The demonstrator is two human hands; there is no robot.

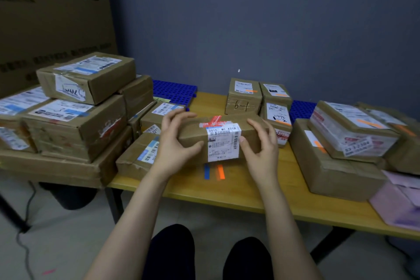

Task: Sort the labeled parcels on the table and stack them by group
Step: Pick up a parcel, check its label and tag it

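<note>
Parcel in left hand, right hand

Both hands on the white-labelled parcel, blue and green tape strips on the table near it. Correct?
No: head view shows one blue strip and one orange strip, no green. Rest holds: left hand and right hand grip the white-labelled parcel, strips on the table near it.

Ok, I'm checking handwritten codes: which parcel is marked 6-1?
The parcel at the back middle, behind the held parcel: 6-1 is handwritten on its bare cardboard front, as on no other.
</note>
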